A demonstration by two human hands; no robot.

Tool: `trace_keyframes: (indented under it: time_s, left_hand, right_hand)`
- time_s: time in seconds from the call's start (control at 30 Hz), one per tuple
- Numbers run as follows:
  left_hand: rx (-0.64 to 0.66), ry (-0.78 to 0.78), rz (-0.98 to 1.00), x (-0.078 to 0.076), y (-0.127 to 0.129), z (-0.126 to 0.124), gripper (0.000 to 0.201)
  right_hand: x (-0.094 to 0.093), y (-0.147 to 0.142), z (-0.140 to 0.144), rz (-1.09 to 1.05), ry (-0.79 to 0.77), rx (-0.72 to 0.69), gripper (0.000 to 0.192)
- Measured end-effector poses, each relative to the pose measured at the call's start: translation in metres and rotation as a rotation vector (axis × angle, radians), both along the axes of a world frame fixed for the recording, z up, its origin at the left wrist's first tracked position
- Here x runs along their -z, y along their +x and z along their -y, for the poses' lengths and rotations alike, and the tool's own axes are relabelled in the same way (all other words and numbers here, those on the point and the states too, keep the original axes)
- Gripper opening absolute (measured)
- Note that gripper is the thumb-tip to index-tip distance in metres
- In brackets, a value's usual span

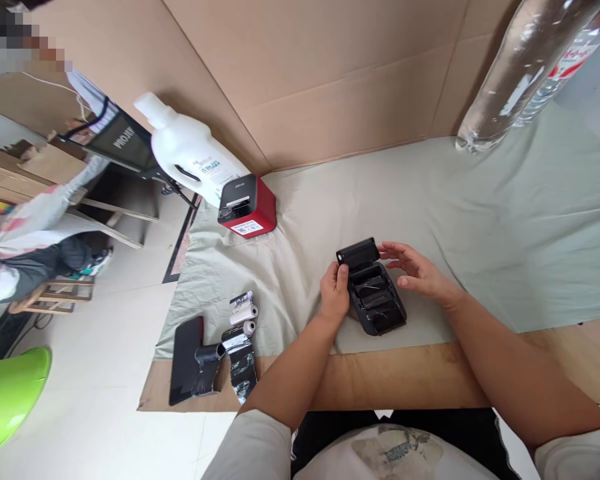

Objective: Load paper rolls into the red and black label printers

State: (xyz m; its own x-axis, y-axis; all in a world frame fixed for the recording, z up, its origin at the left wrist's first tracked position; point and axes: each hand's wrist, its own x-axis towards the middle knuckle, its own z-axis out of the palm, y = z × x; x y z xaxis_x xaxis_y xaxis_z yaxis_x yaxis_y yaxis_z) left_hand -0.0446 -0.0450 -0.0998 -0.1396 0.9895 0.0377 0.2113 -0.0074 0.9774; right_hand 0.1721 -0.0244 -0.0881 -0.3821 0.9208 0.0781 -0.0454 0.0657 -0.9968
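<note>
A small black device with its hinged lid raised [375, 297], which looks like a portable printer, rests above the front part of the cloth. Dark strips or bars cross its inner compartment. My left hand [336, 290] grips its left side, thumb on top near the hinge. On the other side, my right hand [425, 273] is open, fingers and thumb apart, its fingertips close to the raised lid's right edge; whether they touch it I cannot tell. To the left lie small rolls of white paper [250, 312] and a strip of shiny black film [243, 367].
A dark flat tablet-like thing [185, 360] lies at the table's front left. Behind stand a red and black box-shaped machine [250, 207] and a white detergent bottle [195, 150]. Tall plastic bottles [510, 73] stand back right against a cardboard wall [350, 73]. A person sits far left.
</note>
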Motion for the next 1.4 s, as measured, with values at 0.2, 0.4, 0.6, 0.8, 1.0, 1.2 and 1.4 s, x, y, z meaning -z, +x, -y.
trace_keyframes:
  time_s: [0.2, 0.4, 0.6, 0.8, 1.0, 1.2, 1.4]
  left_hand:
    - [0.049, -0.024, -0.013, 0.0, -0.002, -0.005, 0.056]
    - [0.262, 0.048, -0.033, -0.01, 0.004, -0.004, 0.06]
    - [0.192, 0.044, -0.026, 0.002, 0.007, -0.003, 0.054]
    - [0.077, 0.275, -0.293, -0.01, 0.007, 0.005, 0.025]
    - [0.419, 0.254, -0.618, -0.043, 0.022, 0.003, 0.028]
    - [0.689, 0.269, -0.788, -0.044, 0.035, -0.019, 0.026]
    - [0.683, 0.284, -0.809, -0.04, 0.056, -0.033, 0.033]
  right_hand:
    - [0.006, -0.013, 0.001, 0.12, 0.004, 0.236, 0.051]
    - [0.009, -0.011, -0.002, 0.324, 0.123, 0.431, 0.04]
    - [0.018, -0.008, -0.01, 0.657, 0.431, 0.542, 0.038]
    - [0.026, -0.01, -0.013, 0.697, 0.45, 0.52, 0.044]
    - [0.034, -0.011, -0.016, 0.745, 0.474, 0.483, 0.056]
    - [0.039, -0.011, -0.018, 0.832, 0.5, 0.49, 0.058]
    - [0.039, -0.013, -0.021, 0.903, 0.499, 0.497, 0.052]
